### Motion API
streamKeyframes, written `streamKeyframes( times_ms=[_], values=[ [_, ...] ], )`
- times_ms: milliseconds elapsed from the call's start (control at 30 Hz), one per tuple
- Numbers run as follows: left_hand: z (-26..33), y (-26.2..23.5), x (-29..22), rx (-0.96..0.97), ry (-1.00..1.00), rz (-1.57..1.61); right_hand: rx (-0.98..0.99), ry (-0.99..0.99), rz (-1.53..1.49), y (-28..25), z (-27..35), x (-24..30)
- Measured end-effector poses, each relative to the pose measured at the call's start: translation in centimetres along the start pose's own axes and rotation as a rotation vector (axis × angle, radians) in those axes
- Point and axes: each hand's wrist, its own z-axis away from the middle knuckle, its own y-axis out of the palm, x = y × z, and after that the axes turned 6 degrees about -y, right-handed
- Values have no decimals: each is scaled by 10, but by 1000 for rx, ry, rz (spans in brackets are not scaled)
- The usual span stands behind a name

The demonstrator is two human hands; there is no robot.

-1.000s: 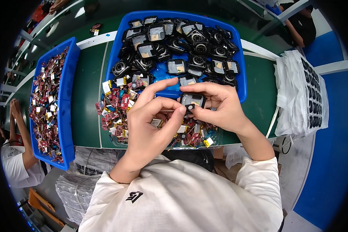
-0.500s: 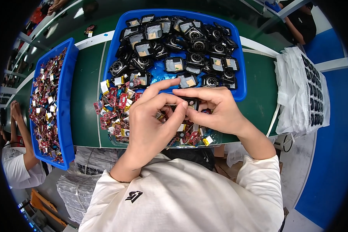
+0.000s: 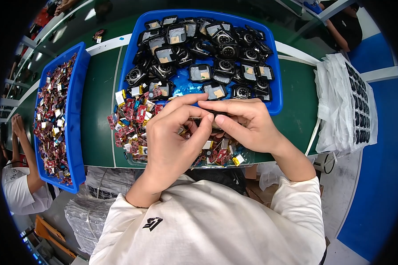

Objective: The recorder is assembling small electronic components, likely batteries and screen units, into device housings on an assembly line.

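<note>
My left hand (image 3: 174,130) and my right hand (image 3: 247,121) meet over a heap of small parts, closed on a small black watch case (image 3: 216,127). Fingers cover most of the case. Both thumbs press together at its near side, and the index fingers arch over the far side. Beneath my hands, a clear tray (image 3: 139,162) holds a pile of red circuit boards with batteries (image 3: 140,114). Just beyond stands a blue bin (image 3: 276,88) full of black watch cases (image 3: 200,73), some showing grey insides, others their round backs.
At the left, a second blue bin (image 3: 78,145) holds many more boards and batteries. Stacked white trays (image 3: 336,106) with black pieces sit at the right end of the green table (image 3: 296,95). Another person's arm (image 3: 24,141) shows at the far left. Wrapped bundles (image 3: 90,221) lie below.
My right thumb has shifted up and over the watch case, covering more of it. My left hand has barely moved.
</note>
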Motion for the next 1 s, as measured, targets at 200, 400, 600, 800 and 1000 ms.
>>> streamKeyframes(
  times_ms=[200,400,600,800,1000],
  values=[
    [3,-2,-3,-20,112,-65,-77,66,-110,2,-1,4],
    [11,-27,1,-145,137,140,-220,186,-198,-3,-3,12],
    [8,-36,17,-109,223,96,-230,165,-174,-2,-4,11],
    [6,-30,1,-40,208,-159,-232,151,-184,-2,-3,7],
    [2,-24,0,-175,473,-463,-221,131,-208,0,-1,5]
  ],
)
